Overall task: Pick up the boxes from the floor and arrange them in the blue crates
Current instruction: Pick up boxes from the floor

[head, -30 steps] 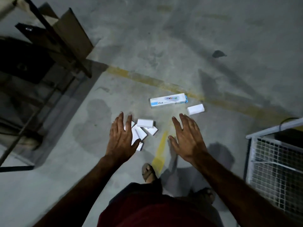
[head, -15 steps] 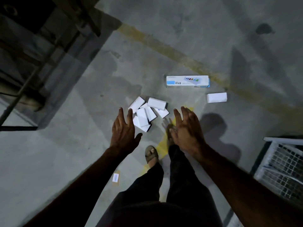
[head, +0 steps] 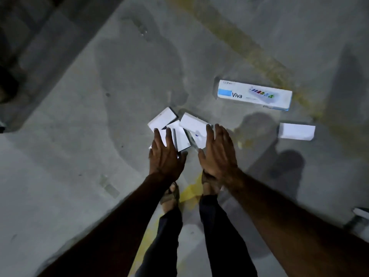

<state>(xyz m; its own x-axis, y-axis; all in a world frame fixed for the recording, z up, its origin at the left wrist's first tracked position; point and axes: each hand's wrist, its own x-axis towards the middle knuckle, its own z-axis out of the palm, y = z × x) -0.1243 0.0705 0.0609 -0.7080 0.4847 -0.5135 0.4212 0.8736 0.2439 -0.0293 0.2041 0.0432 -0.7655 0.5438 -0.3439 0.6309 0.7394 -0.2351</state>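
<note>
Gathering the loose heap of small white cardboard boxes (head: 178,128) comes first, and we judge it best to close in from both sides, squaring the overlapping boxes into one stack before lifting so none slides off. They lie tumbled across one another on the grey concrete floor (head: 79,136), flat-faced, thin and matt, likely light and slippery against each other. Our left hand (head: 165,156) hovers over the heap's near left edge, fingers (head: 157,134) straight and spread, gripping nothing; our right hand (head: 218,154) is likewise flat and empty at its right edge. Farther off lie a long white-and-blue carton printed "Viva" (head: 254,94) and a single white box (head: 296,131), well apart beside a faded yellow painted line (head: 265,62). No blue crates show.
</note>
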